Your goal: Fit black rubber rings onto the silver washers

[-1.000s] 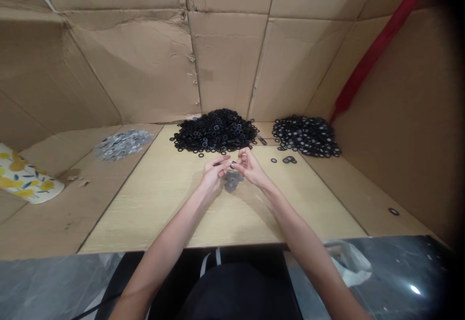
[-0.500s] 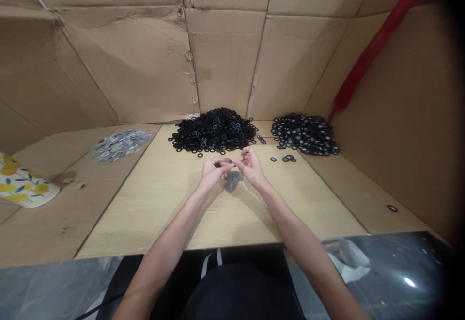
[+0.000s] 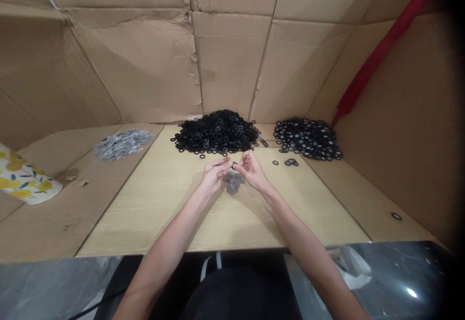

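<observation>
Between my two hands is a small black ring (image 3: 234, 166), pinched by the fingers of my left hand (image 3: 215, 173) and of my right hand (image 3: 252, 170). Both hands are closed and meet above the table's middle. Just below them lies a small heap of grey translucent discs (image 3: 233, 183). Behind the hands rises a large pile of black rings (image 3: 218, 133). To the right is a pile of black rings with pale centres (image 3: 307, 138). Several similar ones (image 3: 291, 162) lie loose in front of it.
Flat grey pieces (image 3: 123, 144) are heaped at the left. A patterned container (image 3: 27, 177) stands at the left edge. A small dark tool (image 3: 263, 141) lies between the two black piles. One ring (image 3: 396, 216) sits far right. Cardboard walls (image 3: 232, 63) enclose the table.
The black ring between my hands now shows more clearly, tilted toward the camera. My left fingers have straightened somewhat. The whole view has shifted slightly.
</observation>
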`<state>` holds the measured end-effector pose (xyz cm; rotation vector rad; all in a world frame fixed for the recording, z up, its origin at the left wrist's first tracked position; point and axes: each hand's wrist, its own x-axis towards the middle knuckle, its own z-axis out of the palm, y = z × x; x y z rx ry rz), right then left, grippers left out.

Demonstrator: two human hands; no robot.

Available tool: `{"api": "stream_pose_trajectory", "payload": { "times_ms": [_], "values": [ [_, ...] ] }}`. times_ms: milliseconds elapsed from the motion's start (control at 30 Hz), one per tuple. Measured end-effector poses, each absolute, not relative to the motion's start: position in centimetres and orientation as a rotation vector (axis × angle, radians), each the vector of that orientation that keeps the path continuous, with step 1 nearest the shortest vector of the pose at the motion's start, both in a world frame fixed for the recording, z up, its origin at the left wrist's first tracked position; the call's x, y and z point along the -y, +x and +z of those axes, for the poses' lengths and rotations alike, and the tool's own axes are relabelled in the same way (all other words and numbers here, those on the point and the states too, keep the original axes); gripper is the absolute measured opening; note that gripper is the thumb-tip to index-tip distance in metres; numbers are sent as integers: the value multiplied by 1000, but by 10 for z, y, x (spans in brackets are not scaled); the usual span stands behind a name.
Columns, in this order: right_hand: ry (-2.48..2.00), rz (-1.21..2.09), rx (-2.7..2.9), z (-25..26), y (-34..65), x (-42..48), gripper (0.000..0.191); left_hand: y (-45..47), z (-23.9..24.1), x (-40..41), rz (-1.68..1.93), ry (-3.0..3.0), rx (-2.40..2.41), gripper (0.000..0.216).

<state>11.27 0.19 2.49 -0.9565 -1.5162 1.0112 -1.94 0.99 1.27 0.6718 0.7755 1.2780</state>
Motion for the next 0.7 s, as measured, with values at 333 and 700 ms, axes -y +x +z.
{"api": "stream_pose_trajectory", "payload": {
  "times_ms": [333, 700],
  "values": [
    [-890, 1158, 1270, 14, 110, -13, 43, -16, 18, -6, 1304, 927, -916, 27],
    [-850, 1072, 1163, 9, 107, -13, 40, -13, 18, -3, 1348, 1169, -1001, 30]
  ]
}}
